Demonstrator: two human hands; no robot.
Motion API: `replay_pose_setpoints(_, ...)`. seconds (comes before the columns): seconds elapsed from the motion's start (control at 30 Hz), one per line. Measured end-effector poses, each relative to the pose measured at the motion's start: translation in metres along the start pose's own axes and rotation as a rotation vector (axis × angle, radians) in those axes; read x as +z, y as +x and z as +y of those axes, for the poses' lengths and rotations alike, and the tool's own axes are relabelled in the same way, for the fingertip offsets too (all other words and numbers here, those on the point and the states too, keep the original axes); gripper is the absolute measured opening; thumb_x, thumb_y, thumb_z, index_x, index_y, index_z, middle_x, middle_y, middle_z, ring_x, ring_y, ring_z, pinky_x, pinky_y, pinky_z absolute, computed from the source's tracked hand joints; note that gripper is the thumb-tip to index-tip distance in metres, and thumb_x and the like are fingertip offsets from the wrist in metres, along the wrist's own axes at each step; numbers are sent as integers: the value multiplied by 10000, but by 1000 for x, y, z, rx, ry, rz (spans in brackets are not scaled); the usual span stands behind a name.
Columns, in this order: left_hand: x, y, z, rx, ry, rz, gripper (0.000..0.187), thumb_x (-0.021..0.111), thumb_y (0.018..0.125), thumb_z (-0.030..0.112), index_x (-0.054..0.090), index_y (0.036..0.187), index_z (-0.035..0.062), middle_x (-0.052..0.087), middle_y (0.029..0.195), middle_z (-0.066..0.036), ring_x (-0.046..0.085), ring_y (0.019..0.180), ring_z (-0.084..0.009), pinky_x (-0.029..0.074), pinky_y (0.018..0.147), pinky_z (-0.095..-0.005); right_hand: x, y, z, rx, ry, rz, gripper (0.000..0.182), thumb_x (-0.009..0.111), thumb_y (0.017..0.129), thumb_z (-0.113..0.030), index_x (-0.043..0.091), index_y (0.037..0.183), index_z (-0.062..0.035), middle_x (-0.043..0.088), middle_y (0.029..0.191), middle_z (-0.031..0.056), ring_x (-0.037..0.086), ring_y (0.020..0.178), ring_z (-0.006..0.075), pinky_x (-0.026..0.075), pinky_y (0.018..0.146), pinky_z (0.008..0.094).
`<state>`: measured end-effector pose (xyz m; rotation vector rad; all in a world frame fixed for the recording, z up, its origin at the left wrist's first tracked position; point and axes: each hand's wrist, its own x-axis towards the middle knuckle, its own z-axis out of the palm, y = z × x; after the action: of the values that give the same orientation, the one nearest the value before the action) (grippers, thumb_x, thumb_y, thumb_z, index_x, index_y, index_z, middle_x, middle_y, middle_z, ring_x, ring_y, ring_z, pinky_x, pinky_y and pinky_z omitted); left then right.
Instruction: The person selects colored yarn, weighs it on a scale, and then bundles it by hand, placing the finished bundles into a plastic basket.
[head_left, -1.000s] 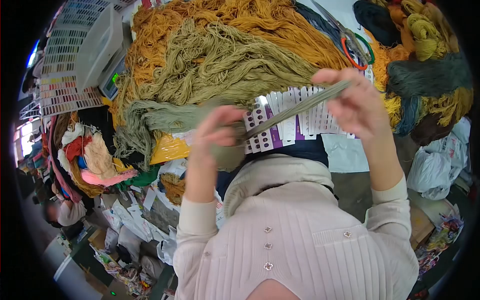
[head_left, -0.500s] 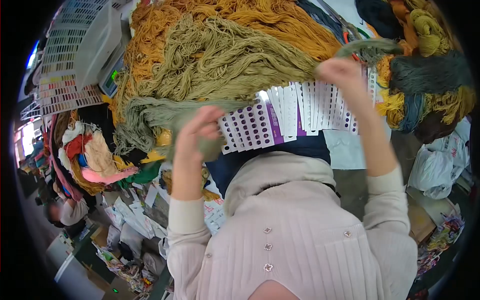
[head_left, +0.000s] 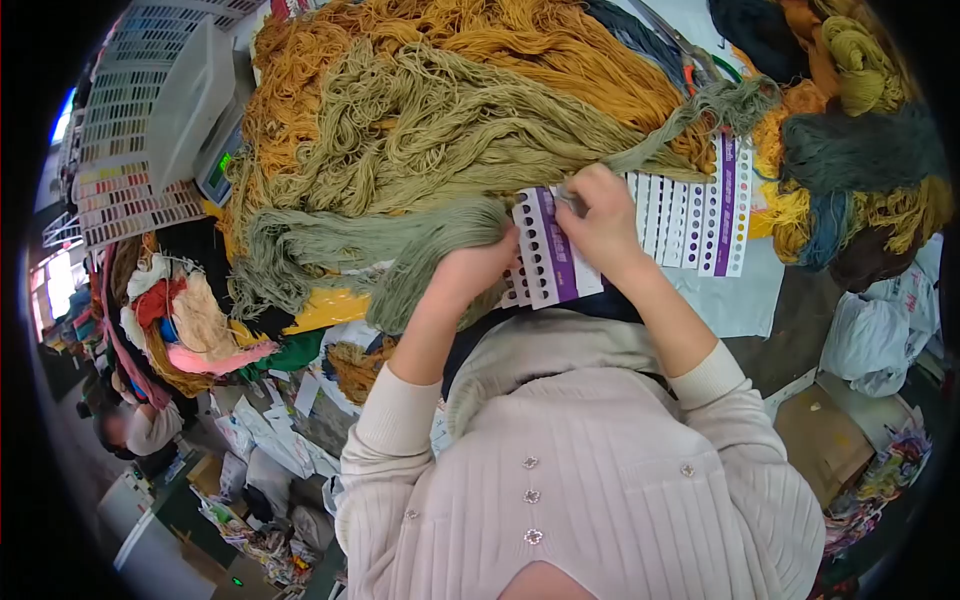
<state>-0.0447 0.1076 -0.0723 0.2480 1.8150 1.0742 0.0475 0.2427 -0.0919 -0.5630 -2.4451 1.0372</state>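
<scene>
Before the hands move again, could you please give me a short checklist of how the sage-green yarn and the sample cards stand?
1. Left hand grips the sage-green skein: ok.
2. Right hand pinches a sage-green strand over the cards: ok.
3. Strand runs free to its far end: not ok, it lies across the olive and orange yarn pile.
4. Sample cards lie fanned flat on the table: ok.
5. Strand seated in a card hole: cannot tell, the fingers hide it.
6. Scissors within reach: cannot tell, mostly buried under yarn.
</scene>
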Motion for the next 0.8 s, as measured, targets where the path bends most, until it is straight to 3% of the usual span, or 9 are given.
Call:
replay_pose_setpoints(0.1, -1, 1, 4, -142, -245, 20, 94, 481, 788, 115, 518, 793, 29, 491, 579, -2, 428, 463, -69, 373, 443, -205, 11, -12, -13, -108, -45, -150, 298, 593, 575, -91, 500, 851, -24, 457, 790, 129, 460, 705, 277, 366, 600, 331)
replay_pose_setpoints(0.13, -2, 3, 5, -153, -302, 5, 94, 484, 787, 110, 518, 805, 24, 489, 578, -1, 423, 460, -69, 375, 444, -207, 7, -14, -26, -52, -174, -282, 434, 595, 580, -141, 462, 970, -5, 426, 895, 155, 440, 744, 302, 363, 619, 348)
replay_pose_setpoints(0.23, 2, 6, 6, -138, -433, 18, 100, 497, 782, 111, 528, 784, 15, 478, 569, 5, 410, 452, -67, 371, 440, -207, 1, -17, -38, -61, -249, -298, 501, 604, 573, -180, 441, 1009, 4, 409, 938, 165, 426, 748, 317, 356, 637, 361)
replay_pose_setpoints(0.37, 8, 11, -3, -91, -521, -9, 83, 501, 757, 92, 524, 735, 15, 495, 615, -15, 403, 468, -70, 338, 414, -196, -1, -11, -24, -24, 138, -292, 353, 564, 559, -113, 519, 883, 20, 469, 828, 124, 479, 695, 260, 396, 608, 322)
replay_pose_setpoints(0.47, 9, 12, 2, -70, -350, -22, 101, 507, 750, 111, 521, 744, 12, 488, 607, -6, 391, 459, -65, 341, 418, -203, -3, -3, -20, 131, 252, -279, 285, 544, 551, -72, 541, 820, 22, 480, 758, 98, 500, 634, 207, 416, 567, 281)
replay_pose_setpoints(0.57, -4, 9, -6, -209, -255, 54, 115, 516, 739, 126, 521, 722, 12, 482, 591, 1, 393, 454, -62, 332, 422, -196, -5, 2, -17, 108, 245, -254, 284, 554, 546, -59, 542, 819, 18, 477, 754, 86, 491, 600, 177, 416, 543, 253)
replay_pose_setpoints(0.63, -22, -3, -3, -110, -614, 69, 106, 526, 736, 133, 537, 726, 28, 457, 582, 22, 386, 458, -47, 310, 434, -172, -6, 1, -14, 132, 266, -282, 283, 557, 545, -64, 539, 816, 17, 478, 762, 88, 492, 612, 180, 415, 553, 253)
replay_pose_setpoints(0.67, -33, -5, -3, -145, -760, -32, 103, 550, 726, 120, 554, 748, 20, 464, 600, 20, 387, 453, -44, 318, 434, -170, -6, -1, -14, 148, 279, -290, 283, 558, 545, -66, 538, 815, 17, 478, 766, 89, 492, 619, 181, 415, 558, 254)
replay_pose_setpoints(0.8, -22, -1, 1, -125, -528, 45, 120, 592, 712, 97, 569, 796, 14, 466, 600, 16, 382, 442, -51, 329, 428, -177, 2, -6, -15, 120, 247, -254, 310, 579, 541, -138, 537, 813, 3, 475, 770, 115, 492, 715, 266, 417, 630, 320)
